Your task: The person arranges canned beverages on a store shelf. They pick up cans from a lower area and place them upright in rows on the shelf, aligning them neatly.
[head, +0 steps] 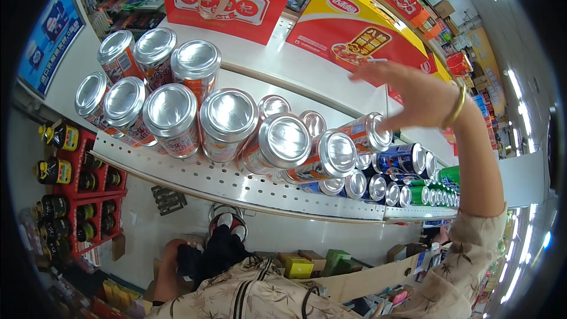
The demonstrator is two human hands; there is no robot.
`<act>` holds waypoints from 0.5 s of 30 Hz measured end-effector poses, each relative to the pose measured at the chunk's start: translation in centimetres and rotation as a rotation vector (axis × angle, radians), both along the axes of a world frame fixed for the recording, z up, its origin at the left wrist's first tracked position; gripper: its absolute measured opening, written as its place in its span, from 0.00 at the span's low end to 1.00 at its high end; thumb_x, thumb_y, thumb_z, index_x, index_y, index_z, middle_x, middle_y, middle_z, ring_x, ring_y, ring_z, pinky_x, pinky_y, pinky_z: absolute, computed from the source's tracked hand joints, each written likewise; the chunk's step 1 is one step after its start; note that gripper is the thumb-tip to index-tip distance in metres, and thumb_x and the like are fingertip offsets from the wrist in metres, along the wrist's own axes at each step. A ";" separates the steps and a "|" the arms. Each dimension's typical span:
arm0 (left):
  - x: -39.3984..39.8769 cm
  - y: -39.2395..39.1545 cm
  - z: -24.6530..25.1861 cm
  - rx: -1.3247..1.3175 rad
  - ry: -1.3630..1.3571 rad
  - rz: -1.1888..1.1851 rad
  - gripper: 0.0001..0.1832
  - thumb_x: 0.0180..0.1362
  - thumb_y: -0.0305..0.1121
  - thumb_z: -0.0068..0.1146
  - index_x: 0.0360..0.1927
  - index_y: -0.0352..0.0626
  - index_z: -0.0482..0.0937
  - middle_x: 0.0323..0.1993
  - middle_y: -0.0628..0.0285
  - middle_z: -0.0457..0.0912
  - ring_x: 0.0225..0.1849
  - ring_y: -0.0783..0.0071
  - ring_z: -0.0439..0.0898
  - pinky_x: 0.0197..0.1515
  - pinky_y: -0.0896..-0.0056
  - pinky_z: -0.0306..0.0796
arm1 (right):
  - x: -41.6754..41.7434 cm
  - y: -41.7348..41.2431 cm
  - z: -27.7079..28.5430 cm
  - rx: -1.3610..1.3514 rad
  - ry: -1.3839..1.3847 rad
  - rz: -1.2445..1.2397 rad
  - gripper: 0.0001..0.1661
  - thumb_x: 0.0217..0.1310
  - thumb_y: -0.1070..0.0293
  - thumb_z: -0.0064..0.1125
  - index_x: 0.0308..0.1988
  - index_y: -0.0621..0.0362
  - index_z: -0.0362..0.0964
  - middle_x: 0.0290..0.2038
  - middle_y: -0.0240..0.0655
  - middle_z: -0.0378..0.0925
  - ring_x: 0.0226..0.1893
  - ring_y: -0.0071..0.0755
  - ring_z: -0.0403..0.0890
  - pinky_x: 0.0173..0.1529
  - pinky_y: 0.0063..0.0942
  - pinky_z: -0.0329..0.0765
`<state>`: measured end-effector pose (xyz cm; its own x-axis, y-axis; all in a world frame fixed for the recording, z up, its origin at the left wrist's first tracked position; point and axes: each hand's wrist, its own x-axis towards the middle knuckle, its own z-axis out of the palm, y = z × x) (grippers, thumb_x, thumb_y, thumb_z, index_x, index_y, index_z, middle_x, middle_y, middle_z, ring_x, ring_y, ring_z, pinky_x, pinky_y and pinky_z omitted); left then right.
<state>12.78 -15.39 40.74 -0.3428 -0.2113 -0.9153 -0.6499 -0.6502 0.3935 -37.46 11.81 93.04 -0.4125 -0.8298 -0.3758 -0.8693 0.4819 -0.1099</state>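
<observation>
My right hand (409, 91), with a gold-coloured bangle (458, 104) at the wrist, is raised over the shelf with its fingers apart. Its thumb overlaps the rim of a tilted orange-labelled can (361, 132); contact cannot be told. Silver-topped cans (228, 115) with orange labels line the shelf's front, some on other cans. Three more such cans (195, 60) stand behind them at the left. Low on the left, a bare limb (168, 268) and dark cloth (190, 259) show beside my black trousers (221, 248); my left hand cannot be made out there.
A perforated white shelf (212, 181) carries the cans. Red gift boxes (226, 2) and red-yellow cartons (354, 31) stand behind. Blue cans (398, 158) and green cans (418, 195) lie to the right. My feet rest on a round stool (241, 221). Jars fill a red rack (95, 177).
</observation>
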 end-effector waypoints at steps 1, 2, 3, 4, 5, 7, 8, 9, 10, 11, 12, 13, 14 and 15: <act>-0.3 -0.2 0.0 0.000 -0.001 -0.010 0.08 0.52 0.33 0.53 0.30 0.41 0.81 0.28 0.59 0.80 0.32 0.67 0.78 0.39 0.67 0.72 | 0.9 1.3 -0.1 0.100 -0.024 -0.071 0.47 0.40 0.65 0.72 0.62 0.56 0.62 0.59 0.47 0.67 0.58 0.50 0.71 0.63 0.37 0.69; -0.5 -0.3 0.0 0.000 -0.003 -0.015 0.08 0.52 0.33 0.53 0.30 0.41 0.81 0.28 0.60 0.80 0.32 0.67 0.78 0.39 0.66 0.72 | 1.7 1.9 -0.2 0.148 -0.084 -0.141 0.51 0.37 0.67 0.74 0.63 0.55 0.60 0.61 0.46 0.65 0.61 0.49 0.67 0.65 0.38 0.67; -0.7 -0.4 0.0 0.000 -0.003 -0.021 0.08 0.52 0.33 0.53 0.31 0.41 0.81 0.28 0.60 0.80 0.32 0.67 0.78 0.39 0.66 0.72 | 2.6 2.5 -0.4 0.196 -0.143 -0.211 0.55 0.33 0.69 0.76 0.64 0.53 0.59 0.64 0.45 0.62 0.65 0.48 0.63 0.67 0.39 0.64; -0.8 -0.6 0.1 -0.009 -0.008 -0.039 0.09 0.52 0.33 0.53 0.31 0.41 0.81 0.29 0.60 0.80 0.32 0.67 0.78 0.39 0.66 0.72 | 3.5 3.2 -1.2 0.154 -0.110 -0.212 0.55 0.32 0.70 0.76 0.64 0.54 0.58 0.62 0.44 0.63 0.59 0.46 0.69 0.64 0.37 0.68; -1.0 -0.8 0.2 -0.018 -0.012 -0.056 0.09 0.52 0.33 0.53 0.31 0.41 0.81 0.29 0.60 0.80 0.32 0.67 0.79 0.39 0.66 0.72 | 3.8 3.4 -1.8 0.107 -0.154 -0.219 0.51 0.33 0.72 0.76 0.61 0.54 0.61 0.58 0.43 0.66 0.49 0.43 0.76 0.56 0.35 0.75; -1.0 -1.1 -0.3 -0.026 -0.014 -0.083 0.09 0.52 0.33 0.53 0.31 0.41 0.82 0.29 0.59 0.81 0.32 0.67 0.79 0.39 0.65 0.72 | 4.7 3.7 -3.1 0.022 -0.136 -0.267 0.47 0.34 0.75 0.74 0.58 0.54 0.62 0.53 0.41 0.68 0.38 0.39 0.78 0.46 0.33 0.77; -0.8 -1.3 -0.8 -0.026 -0.013 -0.091 0.09 0.52 0.33 0.53 0.32 0.41 0.82 0.29 0.59 0.81 0.32 0.66 0.79 0.39 0.65 0.72 | 5.0 3.1 -3.1 0.044 -0.103 -0.334 0.41 0.37 0.75 0.72 0.55 0.51 0.65 0.49 0.41 0.71 0.42 0.44 0.79 0.46 0.37 0.77; -0.6 -1.5 -1.2 -0.025 -0.012 -0.100 0.09 0.52 0.33 0.53 0.32 0.41 0.82 0.30 0.59 0.81 0.32 0.66 0.79 0.39 0.65 0.72 | 4.8 3.0 -3.0 0.037 -0.099 -0.322 0.40 0.37 0.75 0.72 0.54 0.51 0.65 0.47 0.41 0.72 0.41 0.44 0.79 0.46 0.37 0.77; -0.9 -1.6 -1.2 -0.024 -0.062 -0.122 0.10 0.52 0.33 0.53 0.32 0.41 0.83 0.30 0.58 0.81 0.33 0.66 0.79 0.40 0.65 0.72 | 4.6 3.1 -3.0 0.029 -0.094 -0.311 0.40 0.37 0.74 0.72 0.54 0.50 0.66 0.46 0.40 0.72 0.40 0.43 0.79 0.45 0.37 0.77; -1.1 -1.7 -1.2 -0.023 -0.112 -0.144 0.10 0.53 0.33 0.53 0.33 0.41 0.83 0.30 0.58 0.82 0.33 0.65 0.79 0.40 0.64 0.72 | 4.3 3.1 -2.9 0.022 -0.088 -0.301 0.39 0.37 0.74 0.71 0.54 0.50 0.66 0.44 0.40 0.73 0.39 0.43 0.79 0.44 0.36 0.77; -1.2 -1.9 -1.1 -0.024 -0.167 -0.160 0.10 0.53 0.33 0.53 0.33 0.40 0.83 0.31 0.57 0.82 0.34 0.65 0.79 0.41 0.64 0.72 | 3.9 3.2 -2.6 -0.030 -0.092 -0.263 0.37 0.37 0.74 0.71 0.52 0.52 0.67 0.38 0.39 0.74 0.34 0.40 0.79 0.39 0.34 0.76; -1.0 -2.0 -1.5 -0.045 -0.148 -0.180 0.11 0.52 0.33 0.54 0.34 0.40 0.83 0.32 0.57 0.82 0.36 0.65 0.79 0.41 0.63 0.72 | 3.6 2.9 -1.9 -0.040 -0.092 -0.285 0.37 0.37 0.75 0.70 0.52 0.53 0.68 0.37 0.38 0.74 0.32 0.39 0.78 0.38 0.33 0.76; -0.3 -2.2 -2.0 -0.065 -0.129 -0.200 0.11 0.52 0.33 0.54 0.35 0.40 0.83 0.34 0.57 0.82 0.37 0.64 0.80 0.42 0.63 0.72 | 3.2 2.5 -1.0 -0.050 -0.092 -0.307 0.36 0.37 0.75 0.70 0.52 0.54 0.68 0.35 0.38 0.74 0.30 0.37 0.78 0.36 0.32 0.76; 0.2 -2.2 -2.5 -0.084 -0.108 -0.219 0.12 0.52 0.33 0.54 0.36 0.40 0.83 0.35 0.57 0.82 0.39 0.64 0.80 0.43 0.62 0.72 | 2.8 2.1 -0.4 -0.057 -0.089 -0.327 0.36 0.37 0.75 0.70 0.51 0.54 0.68 0.33 0.37 0.74 0.28 0.36 0.77 0.35 0.30 0.75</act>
